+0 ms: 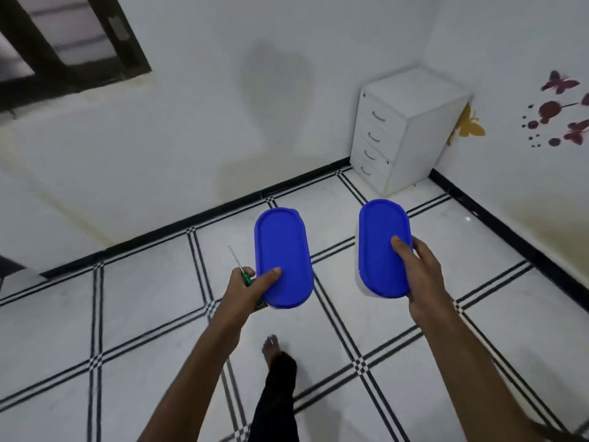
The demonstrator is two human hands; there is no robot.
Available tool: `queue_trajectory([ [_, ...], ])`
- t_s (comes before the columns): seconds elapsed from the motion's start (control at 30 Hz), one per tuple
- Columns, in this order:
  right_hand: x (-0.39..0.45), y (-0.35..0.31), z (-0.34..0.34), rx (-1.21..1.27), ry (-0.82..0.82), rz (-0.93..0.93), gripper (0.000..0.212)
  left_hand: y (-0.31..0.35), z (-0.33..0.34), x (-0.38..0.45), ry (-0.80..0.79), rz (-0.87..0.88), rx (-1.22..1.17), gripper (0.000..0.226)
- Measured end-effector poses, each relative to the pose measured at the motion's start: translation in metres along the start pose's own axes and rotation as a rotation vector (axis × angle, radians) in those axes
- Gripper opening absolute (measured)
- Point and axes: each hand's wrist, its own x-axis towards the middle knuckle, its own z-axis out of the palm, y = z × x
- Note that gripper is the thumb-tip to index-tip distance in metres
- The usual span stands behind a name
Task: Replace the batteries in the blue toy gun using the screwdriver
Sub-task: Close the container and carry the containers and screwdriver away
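The blue toy gun is nowhere visible, so battery work seems unstarted: left hand [243, 290] grips screwdriver [239, 269] and a blue-lidded container [282, 256], right hand [420, 275] grips another blue-lidded container [382, 247].

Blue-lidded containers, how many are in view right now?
2. One blue-lidded container is held in the left hand along with the green screwdriver; the other container is in the right hand. None seen elsewhere.

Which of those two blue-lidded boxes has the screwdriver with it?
Start from the white drawer unit in the corner and come down to the two boxes held over the floor. It is the left box, gripped by the left hand, which also pinches the green-handled screwdriver alongside.
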Motion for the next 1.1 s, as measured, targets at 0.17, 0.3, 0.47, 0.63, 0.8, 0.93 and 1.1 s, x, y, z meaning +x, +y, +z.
queue_trajectory([
  [0.17, 0.104, -0.035, 0.073, 0.006, 0.058, 0.000, 0.042, 0.060, -0.011, 0.138, -0.061, -0.004, 0.011, 0.082],
  [0.3, 0.183, -0.074, 0.125, 0.017, 0.129, 0.001, 0.039, 0.129, -0.017, 0.246, -0.109, -0.010, 0.021, 0.076],
  [0.47, 0.283, -0.107, 0.168, 0.057, 0.211, 0.019, 0.037, 0.203, 0.006, 0.378, -0.182, 0.043, 0.047, 0.075],
  [0.63, 0.409, -0.123, 0.189, 0.094, 0.253, 0.070, 0.048, 0.250, 0.049, 0.509, -0.194, 0.034, 0.087, 0.071],
  [0.8, 0.556, -0.151, 0.204, 0.070, 0.204, 0.106, 0.041, 0.300, 0.101, 0.631, -0.205, 0.005, 0.115, 0.075],
  [0.93, 0.664, -0.165, 0.220, -0.035, 0.170, 0.130, 0.043, 0.335, 0.132, 0.715, -0.192, -0.039, 0.147, 0.069],
  [1.1, 0.799, -0.149, 0.237, -0.164, 0.132, 0.227, 0.078, 0.353, 0.162, 0.823, -0.239, -0.082, 0.246, 0.077],
])
